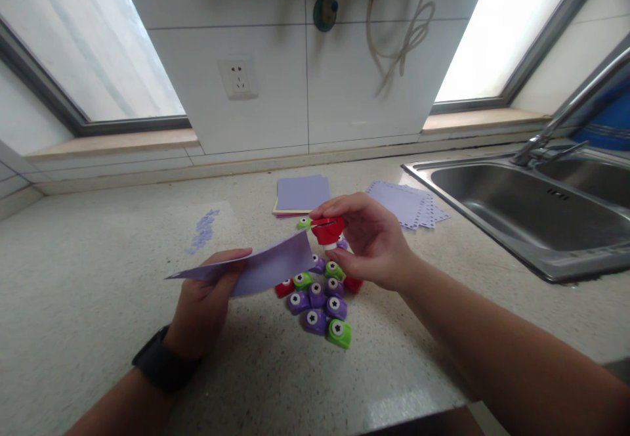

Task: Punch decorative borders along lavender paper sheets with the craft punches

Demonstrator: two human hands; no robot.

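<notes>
My left hand [211, 291] grips a sheet of purple paper [275, 262] by its left part, thumb below and fingers along the upper side. Between the thumb and fingers of my right hand [377, 242] is a red craft punch [327, 231] with a white button facing down. The paper's right corner is at the punch's slot; whether it is inside I cannot tell. Under them on the counter lie several purple, green and red craft punches [316, 295] with star marks on white buttons.
Behind the hands sits a stack of coloured paper [302, 193]. Sheets with punched edges [401, 203] fan out to its right. Small purple paper bits [203, 231] lie at the left on the speckled counter [98, 278]. A steel sink [492, 226] is set in at the right.
</notes>
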